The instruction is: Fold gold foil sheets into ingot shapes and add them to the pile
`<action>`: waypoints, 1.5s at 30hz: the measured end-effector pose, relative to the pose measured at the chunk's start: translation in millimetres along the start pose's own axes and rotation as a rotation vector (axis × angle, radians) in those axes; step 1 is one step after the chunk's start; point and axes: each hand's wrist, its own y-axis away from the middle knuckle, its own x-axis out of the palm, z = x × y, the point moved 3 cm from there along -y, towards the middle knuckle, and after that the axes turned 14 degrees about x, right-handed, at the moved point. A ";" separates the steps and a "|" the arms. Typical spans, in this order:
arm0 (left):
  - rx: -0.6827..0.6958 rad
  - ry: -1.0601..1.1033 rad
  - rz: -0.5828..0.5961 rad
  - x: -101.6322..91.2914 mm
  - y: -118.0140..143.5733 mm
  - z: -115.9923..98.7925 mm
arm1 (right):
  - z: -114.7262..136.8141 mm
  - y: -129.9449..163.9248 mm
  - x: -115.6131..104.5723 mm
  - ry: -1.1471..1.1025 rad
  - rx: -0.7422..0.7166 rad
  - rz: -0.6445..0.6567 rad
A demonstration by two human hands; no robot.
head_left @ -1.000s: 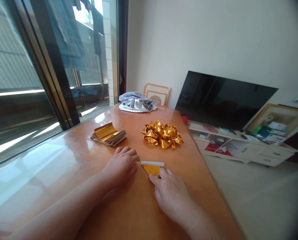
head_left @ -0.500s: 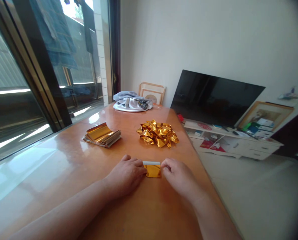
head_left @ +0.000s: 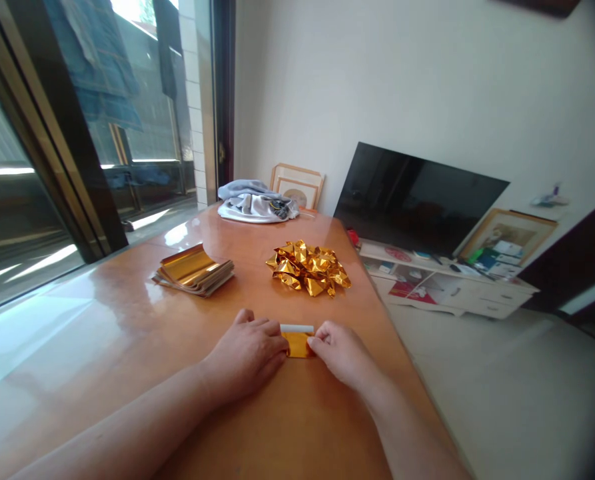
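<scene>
Both hands met on a small folded gold foil piece (head_left: 297,344) lying flat on the wooden table (head_left: 297,427) — the left hand (head_left: 247,353) pressed its fingertips on the piece's left edge, palm down, and the right hand (head_left: 340,350) pinched the right edge with curled fingers. The piece showed a white strip along its far edge, and only its middle was visible between the two hands; whether either hand lifted it off the wood could not be told. Just beyond the grip, a little to the right, lay a heap of crumpled gold foil shapes (head_left: 307,267). Beyond and to the left of the grip sat a stack of flat gold foil sheets (head_left: 193,269), its top sheet curling up. Farther off, at the table's far end, rested a bundle of grey and white cloth (head_left: 256,201) — behind it, framed pictures (head_left: 297,187) leaned on the wall. Well to the right of the grip, off the table, a dark television (head_left: 417,199) stood on a low white cabinet (head_left: 457,293).
</scene>
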 end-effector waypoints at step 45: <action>-0.041 0.027 -0.104 13.3 0.0 11.1 | 22.4 -11.0 0.7 0.050 -0.158 -0.092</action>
